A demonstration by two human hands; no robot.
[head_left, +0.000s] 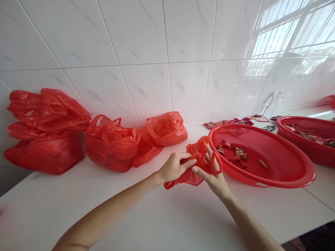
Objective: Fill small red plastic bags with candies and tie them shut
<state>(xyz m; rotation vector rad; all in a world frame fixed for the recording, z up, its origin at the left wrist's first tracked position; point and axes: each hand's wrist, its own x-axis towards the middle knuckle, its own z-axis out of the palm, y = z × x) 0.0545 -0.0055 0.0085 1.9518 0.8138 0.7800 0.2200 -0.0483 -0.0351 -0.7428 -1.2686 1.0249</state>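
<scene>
Over the white counter, a thin red plastic bag (195,179) hangs crumpled between my two hands. My left hand (175,167) pinches its left side, thumb and fingers closed on the film. My right hand (216,177) grips the other side, with a handle loop around its raised fingers. Part of the right fingers is hidden by the bag. Just right of that hand is a red perforated plastic basket (277,174) with several small wrapped snack packets (239,152) and a small tan piece (262,163) on its bottom.
Filled red bags stand left along the tiled wall: a large one (47,153), a middle one (112,146) and a smaller one (166,129). Loose packets (237,121) lie behind the basket. A second red basket (309,139) with packets stands far right, near a clear bottle-like object (273,101).
</scene>
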